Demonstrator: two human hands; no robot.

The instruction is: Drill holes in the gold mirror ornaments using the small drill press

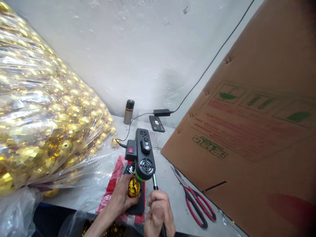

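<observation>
Cardboard box (237, 171) looms close on your right; a clear plastic bag (49, 115) of gold faceted balls fills your left. On the desk (170, 200) between stands a black lever machine (144, 151). Your right hand (159, 212) wraps its lever (154, 181); your left hand (120, 194) pinches one gold ball (134, 187) at the machine's near end.

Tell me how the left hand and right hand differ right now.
The left hand grips a gold ball, while the right hand is wrapped around a black handle. The left hand is over the black base; the right hand is off to its right. Both hands are bare and gripping something.
</observation>
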